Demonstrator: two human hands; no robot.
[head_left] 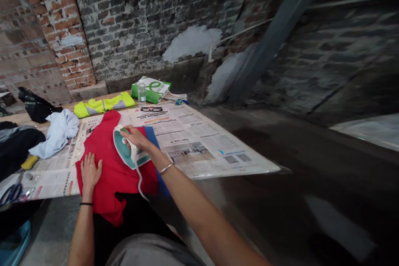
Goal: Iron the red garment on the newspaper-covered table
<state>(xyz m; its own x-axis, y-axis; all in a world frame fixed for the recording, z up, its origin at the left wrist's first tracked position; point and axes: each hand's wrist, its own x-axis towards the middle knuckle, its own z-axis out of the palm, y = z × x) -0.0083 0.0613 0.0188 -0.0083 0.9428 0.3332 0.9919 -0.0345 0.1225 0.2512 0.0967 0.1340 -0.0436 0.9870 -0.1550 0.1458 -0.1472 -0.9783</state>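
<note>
A red garment with a blue edge strip lies over the newspaper-covered table and hangs past its front edge. My right hand is wrapped round the handle of a white and green iron, which rests on the red cloth. From the iron a white cord runs down over the front edge. To the left, my left hand lies flat on the garment with its fingers stretched out.
Behind are a yellow vest, a clear bottle, a green and white bag and glasses. At left lie a light blue cloth, dark clothes, scissors and a black bag.
</note>
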